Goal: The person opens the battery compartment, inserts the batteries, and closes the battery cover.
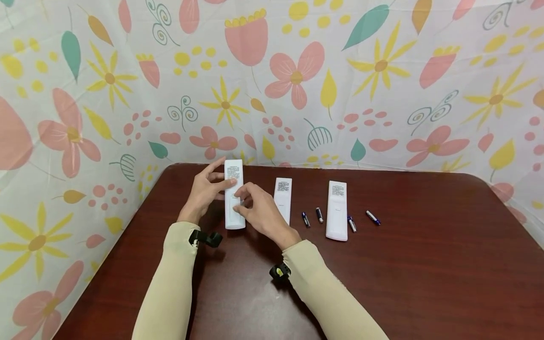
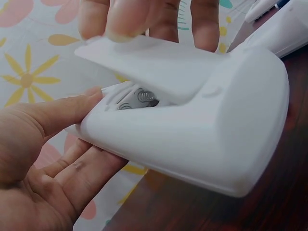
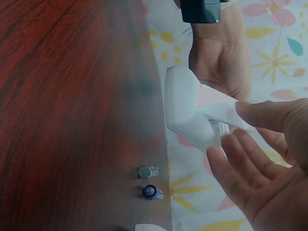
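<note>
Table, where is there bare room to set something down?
From the rightmost battery to the right edge of the table; also between the sleeves. Crowded: from the held remote to the right remote, with the right hand, middle remote and two batteries between.

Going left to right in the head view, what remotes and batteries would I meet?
Held remote, middle remote, first battery, second battery, right remote, third battery, fourth battery.
</note>
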Action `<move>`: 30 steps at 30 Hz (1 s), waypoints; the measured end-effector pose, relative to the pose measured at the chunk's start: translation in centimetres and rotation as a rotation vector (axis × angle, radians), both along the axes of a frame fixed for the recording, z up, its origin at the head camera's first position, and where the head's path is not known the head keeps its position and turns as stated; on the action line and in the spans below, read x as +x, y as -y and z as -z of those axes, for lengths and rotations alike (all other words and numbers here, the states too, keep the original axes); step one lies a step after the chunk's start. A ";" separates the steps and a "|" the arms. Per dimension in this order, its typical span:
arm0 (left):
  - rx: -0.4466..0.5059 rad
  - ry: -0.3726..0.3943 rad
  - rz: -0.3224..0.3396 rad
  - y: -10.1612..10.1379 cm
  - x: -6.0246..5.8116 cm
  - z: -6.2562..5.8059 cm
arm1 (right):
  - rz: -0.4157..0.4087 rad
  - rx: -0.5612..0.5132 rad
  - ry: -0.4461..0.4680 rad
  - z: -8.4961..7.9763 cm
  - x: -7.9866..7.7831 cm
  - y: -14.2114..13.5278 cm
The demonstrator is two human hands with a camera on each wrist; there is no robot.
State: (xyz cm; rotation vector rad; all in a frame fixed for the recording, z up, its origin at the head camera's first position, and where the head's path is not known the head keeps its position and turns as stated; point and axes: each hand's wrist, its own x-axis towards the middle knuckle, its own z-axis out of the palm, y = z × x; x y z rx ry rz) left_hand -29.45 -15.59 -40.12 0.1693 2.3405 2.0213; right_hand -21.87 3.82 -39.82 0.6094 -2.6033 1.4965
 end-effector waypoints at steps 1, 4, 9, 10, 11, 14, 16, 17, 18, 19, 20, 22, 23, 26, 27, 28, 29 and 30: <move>-0.002 0.001 0.000 0.0 0.0 0.0 | -0.001 -0.008 0.010 0.0 0.0 0.0; -0.005 0.001 -0.005 0.1 0.0 0.0 | -0.008 -0.019 0.026 0.0 0.1 0.1; 0.002 -0.005 -0.016 0.1 0.0 0.0 | -0.023 -0.026 0.024 0.0 0.1 0.1; 0.004 -0.004 -0.018 0.1 0.0 0.0 | -0.025 -0.031 0.024 0.0 0.1 0.1; 0.006 -0.003 -0.018 0.1 0.0 0.0 | -0.026 -0.036 0.022 0.0 0.1 0.1; 0.008 -0.003 -0.018 0.1 0.0 0.0 | -0.032 -0.052 0.013 0.0 0.0 0.1; 0.004 -0.005 -0.018 0.2 -0.1 0.0 | -0.037 -0.067 0.014 -0.1 0.0 0.1; 0.002 -0.006 -0.018 0.2 -0.1 0.0 | -0.040 -0.071 0.014 -0.1 0.0 0.1; 0.000 -0.007 -0.018 0.2 -0.1 0.0 | -0.042 -0.076 0.016 -0.2 0.0 0.0; -0.002 -0.008 -0.019 0.2 -0.2 0.0 | -0.044 -0.079 0.018 -0.2 0.0 0.0; -0.004 -0.008 -0.020 0.3 -0.2 0.0 | -0.044 -0.080 0.021 -0.2 0.0 0.0; -0.007 -0.008 -0.021 0.3 -0.2 -0.1 | -0.045 -0.090 0.030 -0.2 -0.1 -0.1; -0.009 -0.006 -0.022 0.3 -0.2 -0.1 | -0.045 -0.094 0.036 -0.2 -0.1 -0.1; -0.009 0.000 -0.024 0.3 -0.2 -0.1 | -0.052 -0.116 0.052 -0.2 0.0 -0.2; -0.008 0.001 -0.024 0.3 -0.1 -0.1 | -0.057 -0.125 0.058 -0.2 0.0 -0.2; -0.007 0.002 -0.025 0.3 -0.2 -0.1 | -0.062 -0.135 0.064 -0.2 0.0 -0.2; -0.005 0.003 -0.025 0.3 -0.2 -0.1 | -0.063 -0.137 0.070 -0.2 0.0 -0.2; -0.002 0.004 -0.024 0.3 -0.2 -0.1 | -0.067 -0.144 0.077 -0.2 0.0 -0.3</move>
